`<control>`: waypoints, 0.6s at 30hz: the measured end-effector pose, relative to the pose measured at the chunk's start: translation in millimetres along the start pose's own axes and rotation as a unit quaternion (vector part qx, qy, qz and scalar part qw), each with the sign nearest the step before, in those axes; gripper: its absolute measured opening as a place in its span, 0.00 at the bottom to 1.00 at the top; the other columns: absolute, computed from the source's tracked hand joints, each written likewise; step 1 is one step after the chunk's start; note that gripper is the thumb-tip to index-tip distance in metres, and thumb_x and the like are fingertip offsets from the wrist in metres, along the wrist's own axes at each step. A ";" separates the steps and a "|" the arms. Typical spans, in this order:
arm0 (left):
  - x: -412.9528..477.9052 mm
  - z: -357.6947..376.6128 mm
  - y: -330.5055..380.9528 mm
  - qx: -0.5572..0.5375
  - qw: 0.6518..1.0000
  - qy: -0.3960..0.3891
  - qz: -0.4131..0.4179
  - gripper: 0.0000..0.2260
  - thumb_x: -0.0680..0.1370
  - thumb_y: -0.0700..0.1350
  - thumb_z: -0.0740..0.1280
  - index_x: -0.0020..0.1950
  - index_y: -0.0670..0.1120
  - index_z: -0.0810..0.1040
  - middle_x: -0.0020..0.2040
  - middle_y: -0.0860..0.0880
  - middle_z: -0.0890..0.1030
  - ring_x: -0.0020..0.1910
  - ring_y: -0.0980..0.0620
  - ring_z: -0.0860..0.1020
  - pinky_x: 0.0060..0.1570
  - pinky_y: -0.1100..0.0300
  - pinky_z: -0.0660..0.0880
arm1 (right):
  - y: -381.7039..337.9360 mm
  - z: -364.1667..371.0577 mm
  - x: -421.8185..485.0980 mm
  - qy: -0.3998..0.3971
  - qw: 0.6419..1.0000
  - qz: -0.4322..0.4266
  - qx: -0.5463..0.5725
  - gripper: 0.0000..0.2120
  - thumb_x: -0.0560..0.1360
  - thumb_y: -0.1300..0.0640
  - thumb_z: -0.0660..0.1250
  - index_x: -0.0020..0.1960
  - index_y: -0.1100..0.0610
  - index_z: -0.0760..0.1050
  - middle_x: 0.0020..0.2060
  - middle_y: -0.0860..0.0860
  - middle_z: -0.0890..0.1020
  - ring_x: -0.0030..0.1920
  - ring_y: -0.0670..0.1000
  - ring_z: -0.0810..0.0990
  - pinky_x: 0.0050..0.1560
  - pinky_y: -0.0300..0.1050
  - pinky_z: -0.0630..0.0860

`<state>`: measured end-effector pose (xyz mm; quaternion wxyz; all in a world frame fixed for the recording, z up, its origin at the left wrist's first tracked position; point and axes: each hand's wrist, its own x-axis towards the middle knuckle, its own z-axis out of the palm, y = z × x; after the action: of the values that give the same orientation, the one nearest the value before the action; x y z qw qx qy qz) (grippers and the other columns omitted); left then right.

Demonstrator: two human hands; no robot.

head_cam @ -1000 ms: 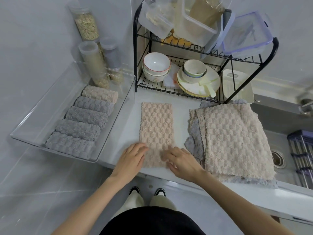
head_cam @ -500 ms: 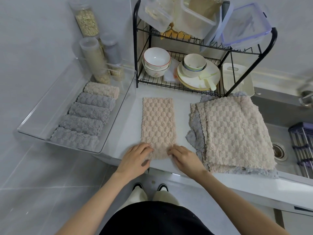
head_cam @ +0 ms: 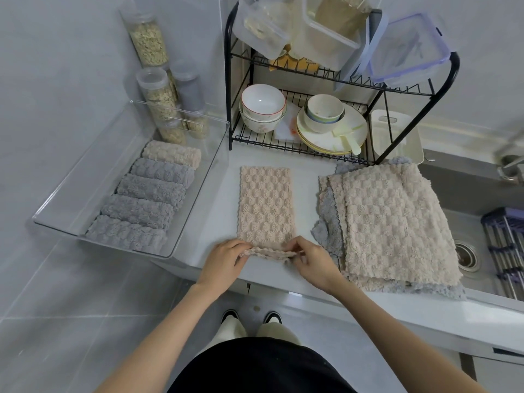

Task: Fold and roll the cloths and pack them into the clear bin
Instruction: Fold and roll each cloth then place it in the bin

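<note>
My left hand [head_cam: 224, 260] and right hand [head_cam: 313, 262] each pinch a near corner of the folded beige cloth [head_cam: 265, 205], fingers curled round its turned-up edge. It lies lengthwise on the bench [head_cam: 309, 171], between the bin [head_cam: 181, 112] holding five rolls [head_cam: 147, 191] and the unfolded pile [head_cam: 391, 222].

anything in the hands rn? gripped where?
Yes, both on the folded beige cloth. Left hand and right hand each pinch a corner of its near short edge, lifted slightly off the counter to begin the roll.
</note>
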<state>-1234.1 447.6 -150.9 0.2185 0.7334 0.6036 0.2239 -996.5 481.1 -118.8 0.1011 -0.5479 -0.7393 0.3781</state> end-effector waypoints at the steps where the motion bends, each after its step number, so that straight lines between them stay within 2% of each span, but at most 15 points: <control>1: 1.4 -0.6 -0.3 -0.004 1.000 -0.002 -0.006 0.12 0.77 0.39 0.66 0.59 0.43 0.80 0.56 0.49 0.81 0.54 0.50 0.78 0.58 0.56 0.73 | -1.3 -0.3 -3.3 -0.022 0.998 -0.026 -0.052 0.15 0.73 0.59 0.61 0.59 0.50 0.70 0.53 0.47 0.78 0.50 0.50 0.77 0.47 0.48 0.75; 3: 3.2 -1.8 -0.3 -0.013 1.000 -0.003 -0.017 0.12 0.78 0.42 0.65 0.60 0.43 0.80 0.57 0.49 0.81 0.55 0.51 0.78 0.58 0.58 0.72 | -2.1 2.5 -9.4 -0.047 0.985 -0.074 -0.145 0.22 0.73 0.53 0.63 0.66 0.51 0.65 0.59 0.48 0.73 0.57 0.50 0.72 0.53 0.44 0.72; 6: 4.8 -3.6 -0.2 -0.026 0.999 -0.004 -0.033 0.11 0.78 0.43 0.65 0.57 0.42 0.80 0.54 0.48 0.82 0.53 0.51 0.78 0.55 0.61 0.73 | 1.6 14.3 -11.2 -0.014 0.976 -0.093 -0.197 0.25 0.75 0.45 0.63 0.69 0.53 0.64 0.61 0.48 0.72 0.61 0.49 0.70 0.60 0.44 0.68; 7: 5.2 -4.2 -0.5 -0.030 0.999 -0.007 -0.039 0.10 0.78 0.44 0.65 0.56 0.42 0.81 0.52 0.48 0.82 0.52 0.51 0.79 0.53 0.60 0.74 | 2.7 18.6 -10.2 0.011 0.975 -0.096 -0.202 0.23 0.75 0.47 0.63 0.67 0.54 0.66 0.59 0.48 0.74 0.59 0.50 0.72 0.59 0.45 0.70; 9: 5.7 -5.6 -1.3 -0.040 0.998 -0.014 -0.047 0.11 0.78 0.45 0.64 0.54 0.42 0.81 0.51 0.49 0.83 0.50 0.51 0.79 0.51 0.58 0.75 | 3.4 24.9 -6.8 0.085 0.966 -0.121 -0.211 0.14 0.76 0.52 0.61 0.61 0.55 0.72 0.52 0.48 0.79 0.52 0.51 0.78 0.50 0.45 0.78; 11: 5.6 -6.7 -3.1 -0.051 0.997 -0.015 -0.049 0.12 0.78 0.48 0.64 0.53 0.43 0.82 0.50 0.49 0.83 0.48 0.52 0.80 0.50 0.57 0.76 | 2.9 24.4 -5.0 0.122 0.964 -0.136 -0.196 0.13 0.76 0.55 0.56 0.55 0.55 0.75 0.46 0.48 0.82 0.45 0.50 0.81 0.42 0.44 0.80; 15: 6.1 -8.6 -5.4 -0.064 0.996 -0.028 -0.054 0.09 0.78 0.45 0.65 0.50 0.42 0.82 0.47 0.49 0.83 0.47 0.52 0.79 0.48 0.58 0.74 | 6.6 13.1 -3.6 0.107 0.978 -0.117 -0.133 0.12 0.77 0.58 0.59 0.56 0.55 0.78 0.45 0.50 0.83 0.45 0.51 0.81 0.40 0.40 0.75; 18: 5.7 -9.3 -6.7 -0.057 0.996 -0.036 -0.062 0.10 0.78 0.46 0.66 0.39 0.43 0.78 0.35 0.51 0.79 0.40 0.53 0.75 0.39 0.63 0.68 | 14.1 6.5 -4.5 0.102 0.986 -0.092 -0.094 0.10 0.77 0.58 0.64 0.56 0.53 0.79 0.43 0.50 0.80 0.46 0.49 0.79 0.40 0.38 0.71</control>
<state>-1243.9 454.9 -147.0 0.2949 0.6888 0.6256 0.2173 -988.1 475.8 -131.5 0.1587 -0.5203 -0.8046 0.2380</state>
